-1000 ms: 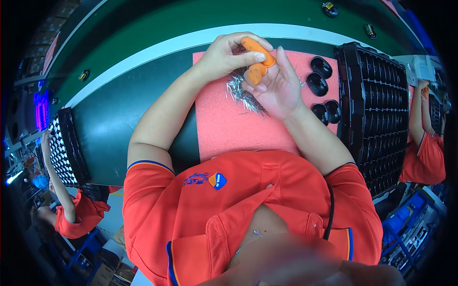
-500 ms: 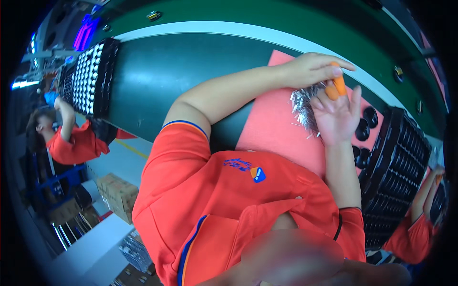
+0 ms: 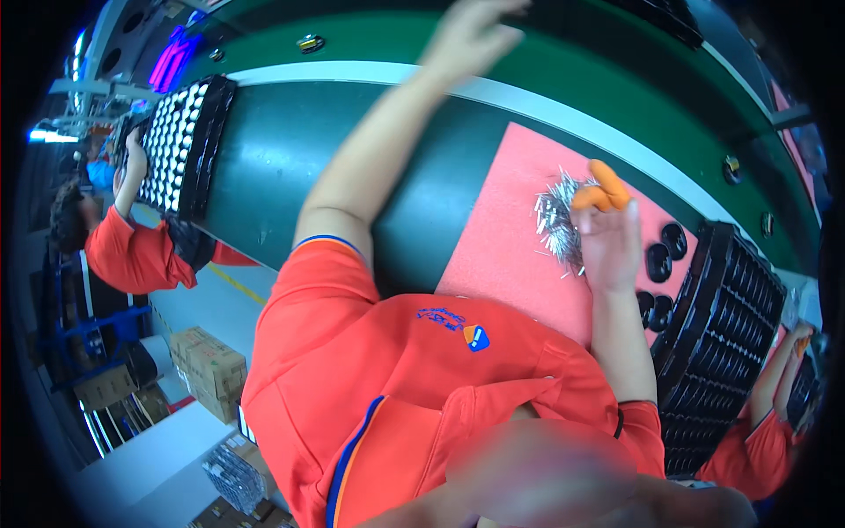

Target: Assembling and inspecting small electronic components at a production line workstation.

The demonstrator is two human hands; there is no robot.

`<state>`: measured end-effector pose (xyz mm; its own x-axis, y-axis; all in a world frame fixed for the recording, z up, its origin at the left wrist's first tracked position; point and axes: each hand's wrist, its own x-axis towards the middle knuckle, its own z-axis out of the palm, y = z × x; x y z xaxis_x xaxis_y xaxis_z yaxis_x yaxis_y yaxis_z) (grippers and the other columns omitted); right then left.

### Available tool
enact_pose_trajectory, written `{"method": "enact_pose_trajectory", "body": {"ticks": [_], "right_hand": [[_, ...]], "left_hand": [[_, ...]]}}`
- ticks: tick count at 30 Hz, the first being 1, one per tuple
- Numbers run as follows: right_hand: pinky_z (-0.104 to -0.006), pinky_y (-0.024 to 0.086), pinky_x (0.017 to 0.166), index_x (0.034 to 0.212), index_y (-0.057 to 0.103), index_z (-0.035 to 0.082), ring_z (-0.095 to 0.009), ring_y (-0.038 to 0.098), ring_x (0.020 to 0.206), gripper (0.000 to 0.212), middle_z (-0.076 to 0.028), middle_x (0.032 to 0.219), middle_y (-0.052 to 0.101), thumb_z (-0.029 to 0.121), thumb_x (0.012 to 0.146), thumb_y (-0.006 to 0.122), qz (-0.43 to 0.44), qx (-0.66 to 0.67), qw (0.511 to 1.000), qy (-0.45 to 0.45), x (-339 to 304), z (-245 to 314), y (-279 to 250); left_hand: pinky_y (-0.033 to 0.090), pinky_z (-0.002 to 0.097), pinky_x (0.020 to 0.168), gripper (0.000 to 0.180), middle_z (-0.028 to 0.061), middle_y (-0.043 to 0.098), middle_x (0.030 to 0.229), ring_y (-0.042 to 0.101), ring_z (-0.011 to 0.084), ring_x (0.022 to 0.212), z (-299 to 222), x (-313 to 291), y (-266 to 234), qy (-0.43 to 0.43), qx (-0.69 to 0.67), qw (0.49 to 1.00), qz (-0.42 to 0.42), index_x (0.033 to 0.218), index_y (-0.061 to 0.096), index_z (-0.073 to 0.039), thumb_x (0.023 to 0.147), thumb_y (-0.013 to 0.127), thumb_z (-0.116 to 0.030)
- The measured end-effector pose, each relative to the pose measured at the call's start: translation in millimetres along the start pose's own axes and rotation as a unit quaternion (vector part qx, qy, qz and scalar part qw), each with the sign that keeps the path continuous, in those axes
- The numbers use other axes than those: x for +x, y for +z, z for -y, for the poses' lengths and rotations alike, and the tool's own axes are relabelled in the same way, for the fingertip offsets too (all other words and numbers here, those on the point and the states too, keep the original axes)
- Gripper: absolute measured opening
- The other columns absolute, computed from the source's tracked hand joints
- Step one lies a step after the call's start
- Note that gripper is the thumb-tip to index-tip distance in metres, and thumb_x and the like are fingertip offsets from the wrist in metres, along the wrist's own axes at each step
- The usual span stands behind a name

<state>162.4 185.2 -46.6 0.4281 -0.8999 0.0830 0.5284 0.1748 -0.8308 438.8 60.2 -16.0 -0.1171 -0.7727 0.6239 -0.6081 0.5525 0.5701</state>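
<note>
My left hand (image 3: pixel 473 40) reaches far out over the green conveyor belt. Its fingers are spread and a little blurred, and nothing shows in them. My right hand (image 3: pixel 613 242) is above the pink mat (image 3: pixel 493 233), at the right side of a heap of thin silver metal pins (image 3: pixel 556 220). Two of its fingers wear orange finger cots (image 3: pixel 607 183). The covered tips are apart beside the heap, so the hand looks open; anything behind the fingers is hidden. Just right of that hand, several glossy black oval parts (image 3: pixel 658 262) lie on the mat.
A black tray with rows of slots (image 3: pixel 717 334) stands at the mat's right. Farther left is a tray of white round pieces (image 3: pixel 172 145). Beyond a white rail (image 3: pixel 352 70), small parts (image 3: pixel 310 43) sit on the green belt (image 3: pixel 378 26). People in red work at both sides.
My left hand has left my right hand and swung up and left over the belt. My right hand's fingers have shifted slightly left and down toward the pins. The view has shifted slightly.
</note>
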Motion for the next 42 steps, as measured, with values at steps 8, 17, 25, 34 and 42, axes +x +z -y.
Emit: {"method": "enact_pose_trajectory", "body": {"ticks": [8, 17, 25, 34, 42], "right_hand": [[-0.0235, 0.045, 0.069, 0.129, 0.051, 0.001, -0.009, 0.053, 0.072, 0.042, -0.006, 0.094, 0.065, 0.027, 0.097, 0.049, 0.016, -0.351, 0.933, -0.077, -1.8, 21.4, 20.3], [-0.0247, 0.045, 0.066, 0.125, 0.057, 0.006, -0.009, 0.055, 0.071, 0.035, -0.006, 0.094, 0.067, 0.024, 0.095, 0.053, -0.280, -0.640, 0.708, -0.106, -32.3, 86.3, -52.1], [-0.0403, 0.043, 0.091, 0.111, 0.061, -0.004, -0.038, 0.057, 0.104, 0.037, -0.026, 0.112, 0.059, 0.027, 0.094, 0.050, -0.225, -0.797, 0.558, 0.051, -38.4, 85.9, -105.0], [-0.0368, 0.049, 0.082, 0.114, 0.056, -0.001, -0.032, 0.065, 0.089, 0.042, -0.020, 0.094, 0.065, 0.029, 0.087, 0.063, -0.260, -0.754, 0.601, 0.050, -21.3, 98.3, -89.5], [-0.0227, 0.045, 0.067, 0.128, 0.052, 0.003, -0.009, 0.056, 0.073, 0.044, -0.007, 0.096, 0.062, 0.029, 0.092, 0.060, -0.222, -0.312, 0.924, 0.012, 13.6, 80.3, -44.1]], "left_hand": [[0.041, 0.0394, 0.100, 0.050, 0.0225, 0.051, 0.132, 0.051, 0.0324, 0.122, 267.3, -99.0, -270.5, -0.274, 0.358, 0.882, 0.138, 0.134, 0.048, -0.006, 0.085, 0.053, -0.017], [0.049, 0.0305, 0.080, 0.041, 0.0115, 0.065, 0.106, 0.063, 0.0190, 0.096, 198.8, -48.9, -128.6, -0.282, -0.015, 0.942, -0.182, 0.119, 0.057, -0.001, 0.092, 0.059, -0.032], [0.041, 0.0247, 0.067, 0.029, 0.0049, 0.057, 0.090, 0.052, 0.0132, 0.079, -23.0, -16.4, 74.3, -0.344, -0.617, 0.707, -0.047, 0.111, 0.058, -0.003, 0.096, 0.053, -0.028], [0.044, 0.0279, 0.078, 0.037, 0.0071, 0.055, 0.096, 0.053, 0.0153, 0.088, -45.9, -42.4, 137.5, -0.286, -0.667, 0.687, 0.039, 0.129, 0.047, -0.001, 0.097, 0.043, -0.021], [0.041, 0.0283, 0.094, 0.038, 0.0104, 0.058, 0.119, 0.054, 0.0146, 0.107, -80.1, -46.9, 130.0, -0.265, -0.579, 0.768, 0.062, 0.131, 0.046, -0.004, 0.097, 0.049, -0.020]]}}
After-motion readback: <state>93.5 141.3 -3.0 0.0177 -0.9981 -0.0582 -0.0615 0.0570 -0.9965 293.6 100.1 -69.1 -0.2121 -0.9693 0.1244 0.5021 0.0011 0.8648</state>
